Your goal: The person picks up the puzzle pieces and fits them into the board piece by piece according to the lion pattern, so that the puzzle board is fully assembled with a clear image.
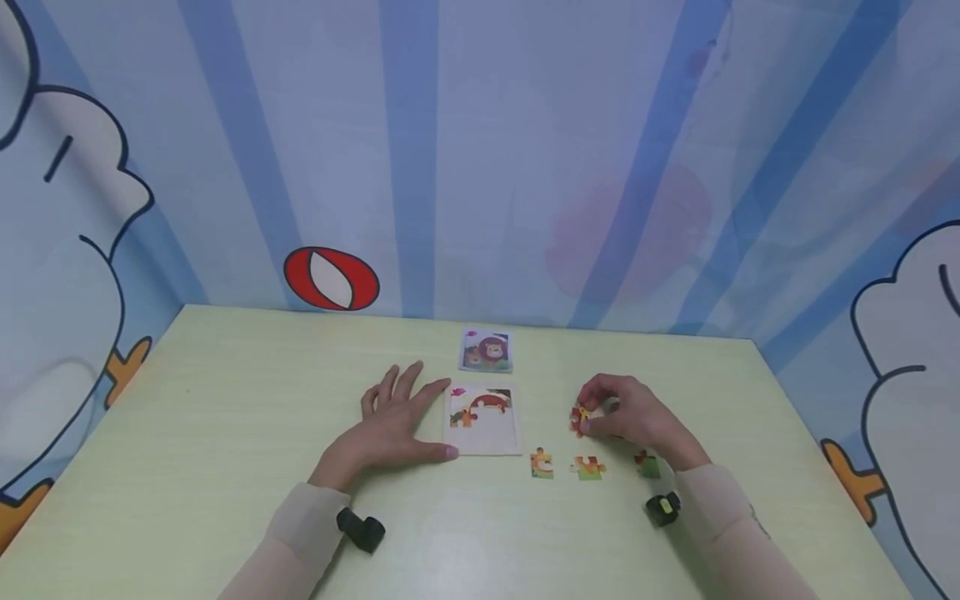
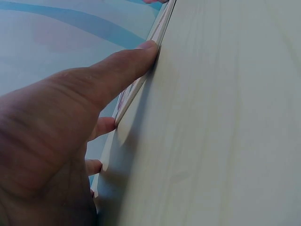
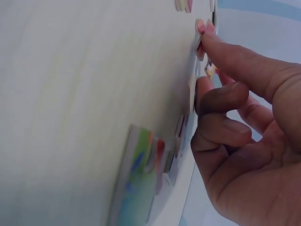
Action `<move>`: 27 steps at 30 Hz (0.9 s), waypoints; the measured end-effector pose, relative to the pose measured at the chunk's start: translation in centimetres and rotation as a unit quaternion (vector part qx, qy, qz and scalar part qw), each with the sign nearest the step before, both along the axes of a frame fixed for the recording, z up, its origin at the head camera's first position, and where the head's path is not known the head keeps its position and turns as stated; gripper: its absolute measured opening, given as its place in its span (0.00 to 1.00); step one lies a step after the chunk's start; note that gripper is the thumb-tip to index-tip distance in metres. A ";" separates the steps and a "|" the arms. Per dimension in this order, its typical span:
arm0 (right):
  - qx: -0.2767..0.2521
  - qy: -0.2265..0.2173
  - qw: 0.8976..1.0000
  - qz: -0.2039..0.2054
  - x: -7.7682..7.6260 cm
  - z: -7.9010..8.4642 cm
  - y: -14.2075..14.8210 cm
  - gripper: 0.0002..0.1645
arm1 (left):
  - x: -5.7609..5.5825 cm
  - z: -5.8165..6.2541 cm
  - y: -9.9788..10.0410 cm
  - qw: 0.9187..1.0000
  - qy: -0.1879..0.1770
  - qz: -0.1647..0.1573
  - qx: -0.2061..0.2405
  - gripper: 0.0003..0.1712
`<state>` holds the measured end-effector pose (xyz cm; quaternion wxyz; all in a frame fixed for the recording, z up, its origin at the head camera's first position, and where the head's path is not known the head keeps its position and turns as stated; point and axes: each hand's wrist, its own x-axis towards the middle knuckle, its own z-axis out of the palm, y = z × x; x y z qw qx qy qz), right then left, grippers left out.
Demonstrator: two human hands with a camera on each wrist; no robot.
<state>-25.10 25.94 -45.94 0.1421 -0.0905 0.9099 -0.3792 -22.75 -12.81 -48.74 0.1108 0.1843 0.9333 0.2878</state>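
A square puzzle tray lies on the table, its upper part filled with joined picture pieces and its lower part bare white. My left hand rests at the tray's left side with fingers spread, the index fingertip by the upper corner and the thumb touching the edge near the lower one. To the right of the tray, my right hand pinches a small red and orange puzzle piece between thumb and forefinger. The other fingers curl inward beneath and partly hide what lies there.
Loose puzzle pieces lie below and right of the tray: one orange and green, another like it, and a dark green one near the right wrist. Behind the tray sits a lion picture card. A printed cloth hangs behind the table.
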 end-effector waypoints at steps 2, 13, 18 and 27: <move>0.002 0.002 1.000 -0.009 -0.1 0.1 -0.2 0.15 | -0.1 -0.3 -0.1 1.000 0.002 0.001 0.001 0.60; -0.014 -0.010 0.999 -0.037 -0.3 0.9 -1.0 0.14 | 0.1 0.4 0.0 1.000 -0.008 0.003 -0.017 0.60; -0.030 -0.022 0.999 -0.035 -0.4 1.3 -1.5 0.17 | 0.0 0.4 0.0 1.000 -0.011 0.004 -0.018 0.60; -0.034 -0.038 0.998 -0.038 -0.7 1.3 -2.8 0.19 | 0.0 0.4 0.0 1.000 -0.009 0.001 -0.015 0.60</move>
